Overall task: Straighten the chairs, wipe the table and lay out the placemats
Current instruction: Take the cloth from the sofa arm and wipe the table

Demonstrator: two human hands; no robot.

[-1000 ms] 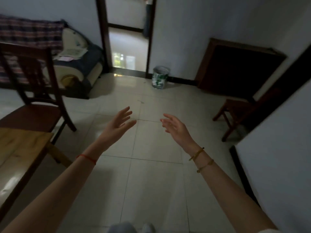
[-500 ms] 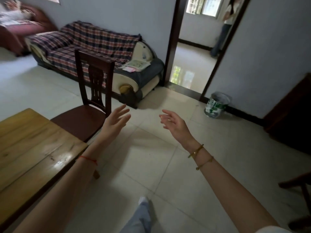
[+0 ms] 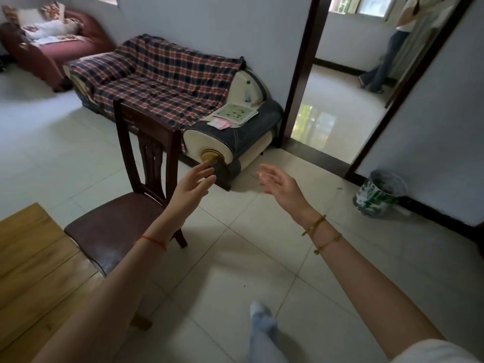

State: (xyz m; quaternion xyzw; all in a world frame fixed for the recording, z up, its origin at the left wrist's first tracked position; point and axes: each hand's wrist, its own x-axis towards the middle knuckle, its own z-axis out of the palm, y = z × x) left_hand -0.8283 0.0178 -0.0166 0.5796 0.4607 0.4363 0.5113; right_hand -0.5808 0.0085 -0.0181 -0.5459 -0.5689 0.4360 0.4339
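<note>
A dark wooden chair point(image 3: 117, 224) stands at the corner of a light wooden table point(image 3: 28, 260) in the lower left, its back toward the sofa. My left hand point(image 3: 191, 188) is stretched out, fingers apart and empty, just right of the chair's backrest without touching it. My right hand point(image 3: 281, 187) is also open and empty, held over the tiled floor further right. No placemats or cloth are in sight.
A plaid-covered sofa point(image 3: 162, 77) with papers on its arm stands behind the chair. A doorway point(image 3: 337, 108) opens at the back right, with a person standing beyond it. A green-and-white bucket point(image 3: 379, 193) sits by the right wall. My foot point(image 3: 262, 318) is on the tiles.
The view has swung left: the chair, table and sofa have come toward the middle and closer, the bucket has slid right. Both hands stay open and outstretched.
</note>
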